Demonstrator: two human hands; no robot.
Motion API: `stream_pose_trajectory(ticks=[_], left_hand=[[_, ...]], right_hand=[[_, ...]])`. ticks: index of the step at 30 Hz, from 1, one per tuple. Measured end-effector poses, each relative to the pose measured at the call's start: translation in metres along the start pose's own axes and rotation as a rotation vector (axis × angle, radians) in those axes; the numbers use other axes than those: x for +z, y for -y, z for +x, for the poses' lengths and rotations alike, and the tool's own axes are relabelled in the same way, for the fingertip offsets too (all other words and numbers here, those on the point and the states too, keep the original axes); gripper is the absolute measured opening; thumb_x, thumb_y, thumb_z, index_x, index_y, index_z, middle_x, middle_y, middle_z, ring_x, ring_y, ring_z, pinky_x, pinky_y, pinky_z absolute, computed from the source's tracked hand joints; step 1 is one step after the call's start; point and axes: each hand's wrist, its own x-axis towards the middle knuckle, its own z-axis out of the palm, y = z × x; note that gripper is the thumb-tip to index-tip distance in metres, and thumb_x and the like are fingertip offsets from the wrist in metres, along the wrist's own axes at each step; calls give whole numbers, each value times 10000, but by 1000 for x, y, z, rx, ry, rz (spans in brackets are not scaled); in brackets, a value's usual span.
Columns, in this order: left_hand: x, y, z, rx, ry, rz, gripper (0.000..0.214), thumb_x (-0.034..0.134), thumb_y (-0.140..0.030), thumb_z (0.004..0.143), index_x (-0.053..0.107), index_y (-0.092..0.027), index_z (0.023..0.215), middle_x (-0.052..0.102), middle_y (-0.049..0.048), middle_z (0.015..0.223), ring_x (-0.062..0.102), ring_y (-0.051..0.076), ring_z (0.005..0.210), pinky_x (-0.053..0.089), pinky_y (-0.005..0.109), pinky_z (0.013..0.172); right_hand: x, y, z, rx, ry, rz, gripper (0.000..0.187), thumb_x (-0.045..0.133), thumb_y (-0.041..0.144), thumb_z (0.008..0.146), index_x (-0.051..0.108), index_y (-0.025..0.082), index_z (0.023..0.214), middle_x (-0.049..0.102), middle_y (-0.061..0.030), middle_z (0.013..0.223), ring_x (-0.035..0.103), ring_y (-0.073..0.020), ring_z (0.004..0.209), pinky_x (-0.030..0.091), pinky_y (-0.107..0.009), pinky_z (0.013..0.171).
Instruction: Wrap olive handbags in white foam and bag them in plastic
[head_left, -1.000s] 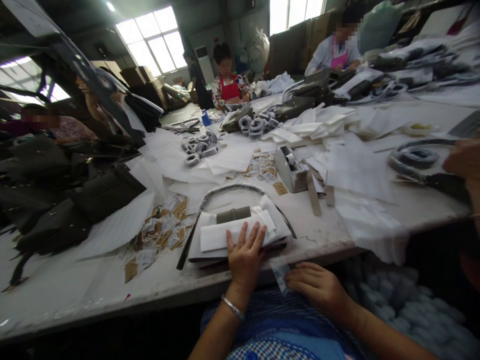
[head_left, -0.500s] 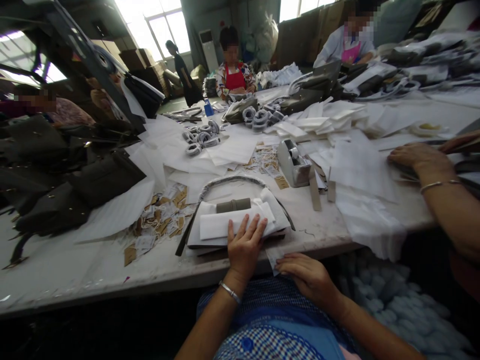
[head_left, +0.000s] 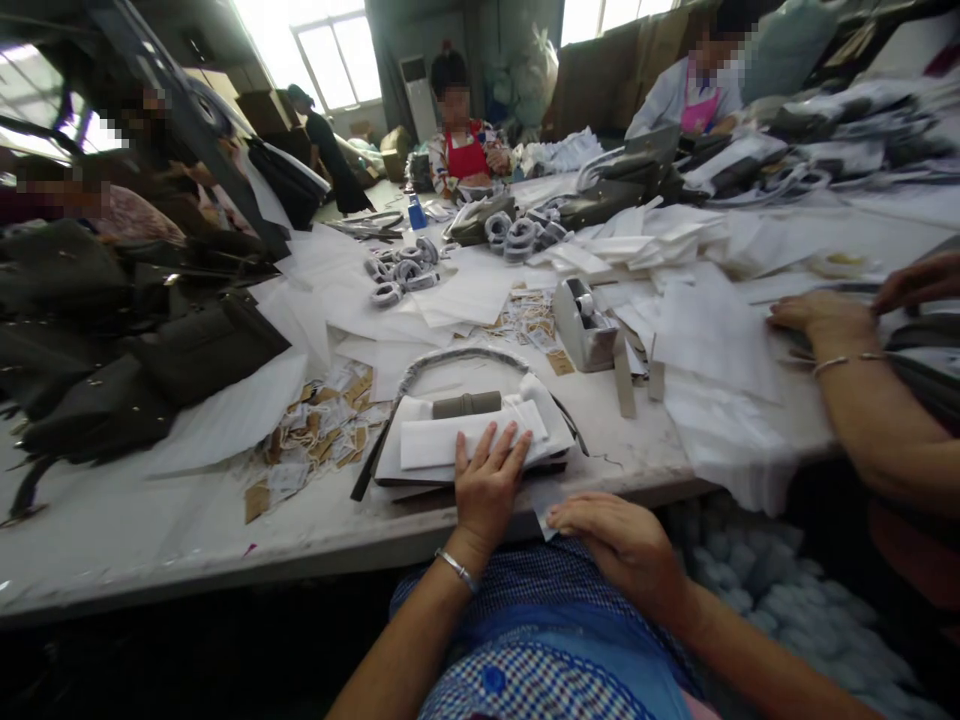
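Pressing flat, ungripping left hand (head_left: 489,482) on foam-wrapped, boxy grey handbag (head_left: 465,404), lengthwise left-right, arched handle (head_left: 466,355) away; pinching clear plastic film (head_left: 547,521) with right hand (head_left: 624,545).

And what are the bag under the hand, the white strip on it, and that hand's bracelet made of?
The bag: maybe leather or imitation leather; its bare part is dark, smooth and dull. The white strip: perhaps thin foam or soft paper, matte and evenly white. The bracelet: probably metal, because it is silvery with bright glints.
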Motion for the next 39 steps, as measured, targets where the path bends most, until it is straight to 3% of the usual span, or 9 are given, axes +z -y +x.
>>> stream_pose_trajectory(ticks=[5, 9, 13, 18, 24, 28, 32, 36, 39], left_hand=[[2, 1, -3, 31, -46, 2, 430, 588, -283, 957, 540, -340, 1380, 562, 42, 1444, 497, 243, 1354, 104, 585, 1234], [2, 1, -4, 13, -121, -90, 221, 577, -230, 958, 685, -274, 1146, 678, 40, 1289, 592, 206, 1246, 164, 535, 1241], [1, 3, -3, -36, -115, -206, 253, 550, -183, 949, 651, -234, 1176, 712, 47, 1212, 630, 194, 1188, 256, 478, 1226], [4, 7, -5, -28, -143, -244, 301, 535, -199, 952, 607, -205, 1245, 710, 47, 1226, 645, 182, 1168, 356, 392, 1181], [4, 9, -4, 70, -204, -141, 366, 534, -161, 975, 609, -309, 1301, 677, 2, 1300, 644, 177, 1169, 448, 334, 1072], [8, 8, -4, 67, -192, -167, 331, 469, -197, 1007, 614, -239, 1301, 682, 1, 1293, 650, 189, 1157, 476, 335, 1040], [11, 9, -6, 41, -150, -162, 386, 446, -108, 986, 586, -207, 1332, 668, -3, 1315, 645, 189, 1166, 505, 345, 1012], [9, 9, -7, 34, -132, -180, 461, 456, -27, 938, 581, -225, 1336, 661, -17, 1323, 642, 189, 1171, 524, 356, 1000], [10, 9, -7, 35, -129, -183, 502, 472, 4, 904, 578, -225, 1337, 656, -14, 1331, 644, 195, 1169, 533, 360, 991]], right_hand=[[-5, -21, 66, 69, -10, -76, 182, 567, 218, 954, 742, 257, 929, 778, -12, 868, 732, -187, 826, 583, -294, 810], [5, -50, 100, 105, 38, -194, 130, 636, 289, 935, 749, 268, 877, 779, -5, 852, 726, -196, 783, 569, -301, 777], [15, -75, 112, 87, 129, -299, 105, 681, 232, 897, 766, 264, 843, 778, -18, 895, 721, -219, 909, 565, -348, 871], [17, -94, 118, 115, 263, -323, 91, 790, 177, 765, 770, 247, 711, 652, -52, 1307, 499, -326, 1310, 446, -531, 1082], [17, -97, 132, 217, 421, -273, 84, 822, 155, 721, 759, 210, 732, 640, -102, 1313, 520, -327, 1279, 432, -533, 1081], [18, -96, 135, 200, 447, -247, 109, 842, 185, 698, 740, 216, 717, 680, -85, 1258, 538, -328, 1256, 430, -526, 1071], [-5, -109, 141, 279, 326, -58, 93, 786, 299, 764, 723, 231, 776, 732, -44, 1140, 648, -261, 1106, 493, -406, 1012], [-63, -148, 168, 554, -27, -126, 274, 560, 389, 939, 684, 206, 1099, 715, -83, 1149, 668, -245, 1043, 517, -387, 958], [-98, -184, 195, 787, -132, -136, 239, 582, 324, 947, 666, 166, 1105, 700, -119, 1144, 629, -260, 1106, 503, -381, 970]])
